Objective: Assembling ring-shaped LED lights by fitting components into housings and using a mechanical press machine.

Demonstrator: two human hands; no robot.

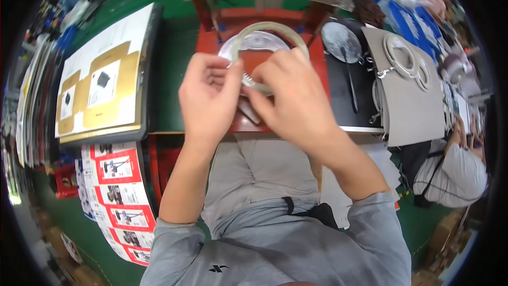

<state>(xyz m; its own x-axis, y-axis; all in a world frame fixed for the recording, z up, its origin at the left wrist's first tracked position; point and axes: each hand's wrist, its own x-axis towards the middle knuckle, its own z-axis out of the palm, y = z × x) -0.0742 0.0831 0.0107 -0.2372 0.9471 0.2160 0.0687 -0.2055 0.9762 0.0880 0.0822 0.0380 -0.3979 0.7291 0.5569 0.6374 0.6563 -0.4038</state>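
Both of my hands hold a translucent rubbery ring point(270, 27) up over a red fixture point(259, 58) on the bench. My left hand point(209, 95) pinches the ring's near left edge. My right hand point(293, 92) grips its near right side, fingers curled over it. Under the ring lies a round white disc point(259, 41) on the red fixture. The near part of the ring is hidden behind my fingers.
A tray with gold cardboard inserts point(103, 87) sits at the left. A black mat point(346, 90) with a round metal disc point(341, 41) and a grey board point(410, 100) bearing white rings point(402, 55) lie at the right. Printed sheets point(119, 201) hang lower left. Another person point(455, 172) sits at right.
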